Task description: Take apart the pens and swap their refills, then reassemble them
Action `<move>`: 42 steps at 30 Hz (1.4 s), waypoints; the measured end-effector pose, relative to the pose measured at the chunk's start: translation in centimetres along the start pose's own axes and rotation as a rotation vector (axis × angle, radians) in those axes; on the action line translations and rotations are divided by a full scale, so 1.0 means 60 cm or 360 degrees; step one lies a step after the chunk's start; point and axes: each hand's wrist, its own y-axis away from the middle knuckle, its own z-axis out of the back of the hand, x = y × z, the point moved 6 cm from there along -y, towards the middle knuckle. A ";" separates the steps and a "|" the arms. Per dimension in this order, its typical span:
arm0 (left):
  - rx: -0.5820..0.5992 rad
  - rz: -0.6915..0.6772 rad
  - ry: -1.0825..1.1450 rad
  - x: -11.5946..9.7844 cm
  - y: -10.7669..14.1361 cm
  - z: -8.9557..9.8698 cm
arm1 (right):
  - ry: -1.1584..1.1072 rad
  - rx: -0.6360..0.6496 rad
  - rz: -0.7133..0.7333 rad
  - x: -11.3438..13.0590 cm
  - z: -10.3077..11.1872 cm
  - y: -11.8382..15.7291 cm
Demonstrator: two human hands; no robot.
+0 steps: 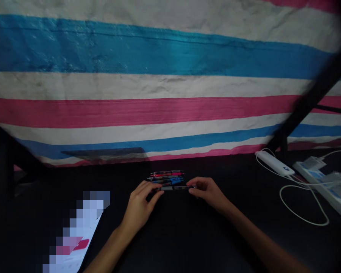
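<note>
A grey and black pen (174,188) lies crosswise between my two hands, low over or on the dark table. My left hand (143,199) pinches its left end between thumb and fingers. At its right end, the fingertips of my right hand (206,189) are closed on it. Just beyond sits a small group of pens side by side, among them a blue pen (173,181) and a red pen (166,174). Whether the held pen touches the table is hard to make out.
On the black table (165,235), a lit screen (88,231), partly pixelated, lies at left. At right are a white power bank (275,163), a power strip (324,185) and a looped white cable (304,222). Dark slanted posts (309,94) stand before a striped tarp (159,113).
</note>
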 end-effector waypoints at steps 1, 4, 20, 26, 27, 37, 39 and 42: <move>-0.0002 -0.0038 -0.0018 -0.004 -0.001 0.000 | 0.0001 0.0009 -0.0002 0.002 -0.001 0.000; -0.0036 -0.0111 -0.0057 -0.009 -0.002 0.003 | -0.0021 0.0054 -0.0010 0.008 -0.006 0.003; -0.0124 -0.0224 -0.0108 -0.013 0.004 0.015 | -0.0432 0.0112 -0.0328 -0.019 -0.014 0.007; -0.0101 -0.0242 -0.0089 -0.019 0.010 0.010 | -0.0642 0.0053 -0.0233 -0.007 -0.005 0.003; -0.0105 -0.0242 -0.0090 -0.019 0.010 0.010 | -0.0641 0.0058 -0.0208 -0.004 -0.005 0.003; -0.0168 -0.0221 -0.0141 -0.018 0.008 0.020 | -0.0524 0.0092 -0.0099 0.009 -0.016 0.007; -0.0174 -0.0238 -0.0168 -0.021 0.010 0.022 | -0.0490 0.0095 -0.0097 0.009 -0.017 0.009; -0.0165 -0.0289 -0.0248 -0.028 0.012 0.023 | -0.0421 0.0173 -0.0211 0.000 -0.024 0.013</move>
